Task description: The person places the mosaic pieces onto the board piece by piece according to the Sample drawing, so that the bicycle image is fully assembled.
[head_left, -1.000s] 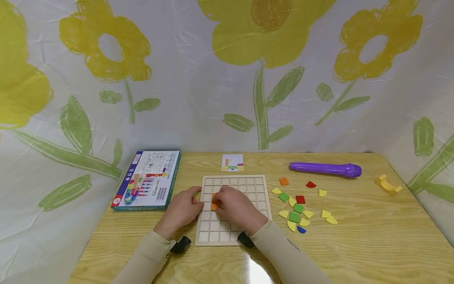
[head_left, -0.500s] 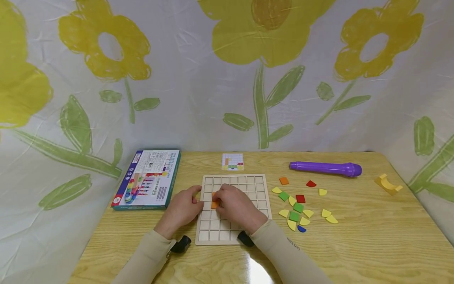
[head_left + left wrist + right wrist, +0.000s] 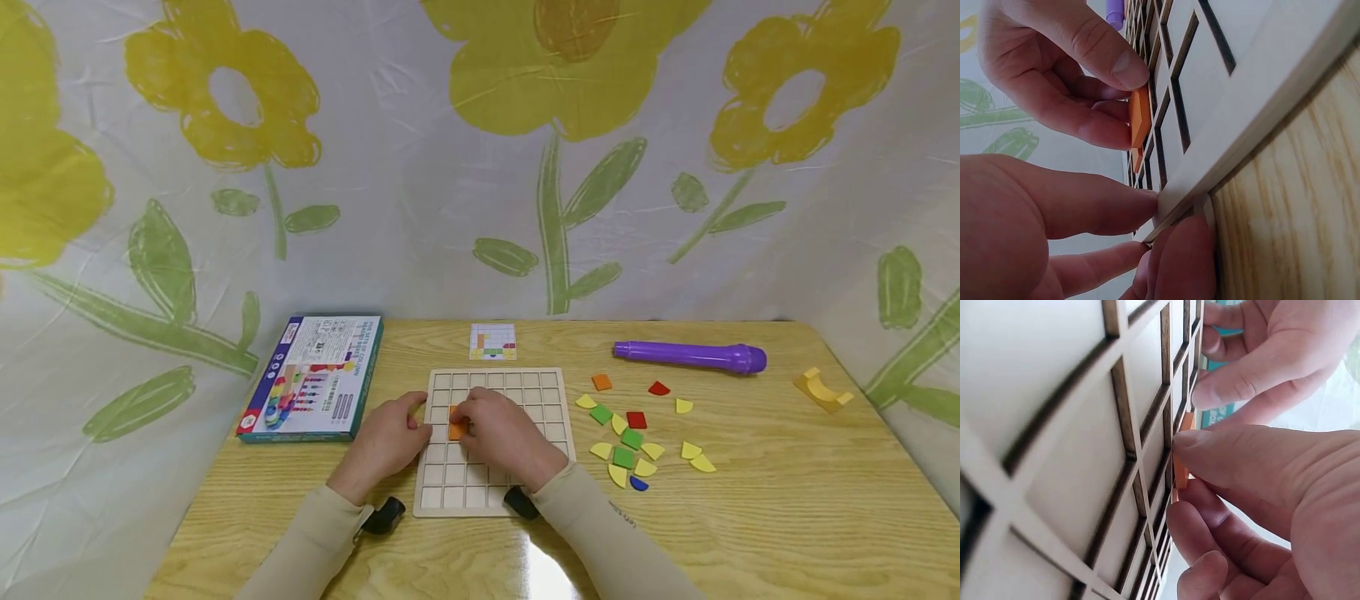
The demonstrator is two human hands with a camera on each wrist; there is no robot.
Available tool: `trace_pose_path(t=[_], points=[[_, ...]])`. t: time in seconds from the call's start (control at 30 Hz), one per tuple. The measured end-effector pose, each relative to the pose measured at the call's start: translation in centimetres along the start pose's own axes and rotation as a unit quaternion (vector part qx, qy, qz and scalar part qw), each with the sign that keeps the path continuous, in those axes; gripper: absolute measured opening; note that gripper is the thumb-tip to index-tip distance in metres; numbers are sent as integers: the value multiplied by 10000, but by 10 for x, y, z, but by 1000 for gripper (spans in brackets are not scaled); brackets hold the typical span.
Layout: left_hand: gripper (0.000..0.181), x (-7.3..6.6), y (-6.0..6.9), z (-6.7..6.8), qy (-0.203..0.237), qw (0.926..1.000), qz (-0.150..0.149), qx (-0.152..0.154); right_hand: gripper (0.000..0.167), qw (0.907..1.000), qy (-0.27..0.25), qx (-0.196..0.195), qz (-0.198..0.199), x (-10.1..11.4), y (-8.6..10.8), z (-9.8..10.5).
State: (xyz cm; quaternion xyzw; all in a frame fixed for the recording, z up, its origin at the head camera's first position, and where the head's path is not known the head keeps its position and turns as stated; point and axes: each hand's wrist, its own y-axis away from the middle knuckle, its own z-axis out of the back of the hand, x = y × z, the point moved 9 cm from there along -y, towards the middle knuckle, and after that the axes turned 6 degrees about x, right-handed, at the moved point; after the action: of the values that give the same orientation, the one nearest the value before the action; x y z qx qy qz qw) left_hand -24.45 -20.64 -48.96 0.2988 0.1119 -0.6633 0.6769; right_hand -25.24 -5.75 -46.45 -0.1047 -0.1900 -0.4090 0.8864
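Note:
A pale wooden grid board (image 3: 453, 498) lies on the table in front of me. My left hand (image 3: 382, 442) holds its left edge, the thumb on the rim and fingers against the side, as the left wrist view shows. Over the board's left part, my right hand (image 3: 501, 435) pinches an orange square tile (image 3: 1140, 115) between thumb and fingers. That tile stands slightly proud of the grid cell. Just beyond it, another orange piece (image 3: 1137, 160) shows at the grid, partly hidden by the right hand in the head view.
Right of the board lie loose yellow, green (image 3: 623, 457), red (image 3: 636, 420), orange (image 3: 602, 382) and blue pieces (image 3: 639, 483). A pattern card (image 3: 492, 342) lies behind the board. A box (image 3: 311, 379) sits left; a purple microphone (image 3: 690, 356) and yellow stand (image 3: 822, 390) lie far right.

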Motion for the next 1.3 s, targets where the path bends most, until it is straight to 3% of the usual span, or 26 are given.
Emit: trace_pose_path(t=[0.87, 1.13, 1.3], points=[[57, 3, 0, 0, 116, 9999, 40, 59, 16, 9996, -182, 199, -15, -3, -2, 2], [58, 5, -1, -3, 228, 9996, 111, 92, 23, 9967, -709, 194, -347, -36, 8, 27], [59, 1, -1, -2, 175, 9998, 75, 58, 23, 9934, -833, 95, -788, -80, 32, 43]])
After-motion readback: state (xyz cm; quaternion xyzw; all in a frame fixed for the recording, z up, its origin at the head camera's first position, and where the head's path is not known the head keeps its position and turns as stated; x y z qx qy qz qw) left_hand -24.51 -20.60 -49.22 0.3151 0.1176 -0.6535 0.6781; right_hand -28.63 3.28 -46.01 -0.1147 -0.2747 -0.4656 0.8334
